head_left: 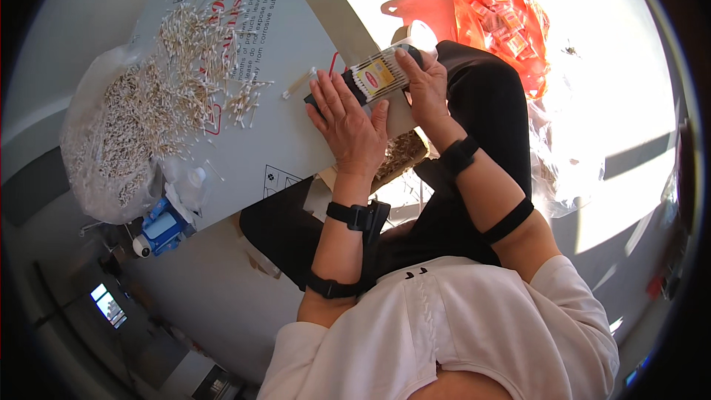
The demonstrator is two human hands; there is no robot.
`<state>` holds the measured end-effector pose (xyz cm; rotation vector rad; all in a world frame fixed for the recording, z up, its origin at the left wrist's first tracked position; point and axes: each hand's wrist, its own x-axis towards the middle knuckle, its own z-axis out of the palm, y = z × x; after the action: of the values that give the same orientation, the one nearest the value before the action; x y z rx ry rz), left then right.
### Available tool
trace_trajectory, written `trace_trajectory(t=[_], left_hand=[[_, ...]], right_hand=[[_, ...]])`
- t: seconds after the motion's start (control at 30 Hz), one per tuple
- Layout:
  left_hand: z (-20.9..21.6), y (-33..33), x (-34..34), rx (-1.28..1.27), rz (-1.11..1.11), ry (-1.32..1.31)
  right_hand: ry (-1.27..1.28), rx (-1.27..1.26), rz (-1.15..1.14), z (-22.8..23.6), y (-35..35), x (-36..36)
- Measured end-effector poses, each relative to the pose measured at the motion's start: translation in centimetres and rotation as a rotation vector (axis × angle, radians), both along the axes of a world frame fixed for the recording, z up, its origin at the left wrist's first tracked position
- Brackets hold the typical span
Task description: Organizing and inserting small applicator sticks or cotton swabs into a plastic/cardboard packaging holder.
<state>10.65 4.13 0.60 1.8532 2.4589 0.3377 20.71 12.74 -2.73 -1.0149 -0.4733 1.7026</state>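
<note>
A row of cotton swabs [392, 67] lies side by side on a dark flat block [353, 87], with a small yellow card [374, 75] on top of them. My left hand [344, 122] rests on the block's left end, fingers stretched out flat. At the other end my right hand [426, 89] grips the block and swabs, its thumb pressing from above; its other fingers are mostly hidden. A few swabs [298, 84] lie on the table just left of my left fingertips.
A big heap of loose cotton swabs [181, 52] spills from a clear plastic bag [78, 141] over the grey printed table [281, 126]. Beside the bag's near end is a blue and white object [164, 228]. A red bag of small packs [503, 26] sits beyond my right knee. Below my hands stands a cardboard box [422, 147].
</note>
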Motion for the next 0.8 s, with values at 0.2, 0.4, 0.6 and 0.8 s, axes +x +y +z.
trace_trajectory(t=[0.2, 0.4, 0.6, 0.8], left_hand=[[0.6, -1.0, -8.3, 0.337, 0.137, -0.023], [1.1, 1.1, -11.5, 0.344, 0.014, -0.134], [0.7, -0.4, -9.8, 0.341, 0.0, -0.144], [0.7, -3.1, -9.8, 0.471, 0.043, -0.304]], right_hand=[[-0.727, 0.34, -0.289, 1.1, 1.5, 2.6], [-0.738, 0.831, 0.237, 5.3, -1.4, -1.4], [-0.861, 1.045, 0.423, 4.4, -3.8, -5.2], [-1.05, 1.209, 0.374, 2.7, -4.5, -6.6]])
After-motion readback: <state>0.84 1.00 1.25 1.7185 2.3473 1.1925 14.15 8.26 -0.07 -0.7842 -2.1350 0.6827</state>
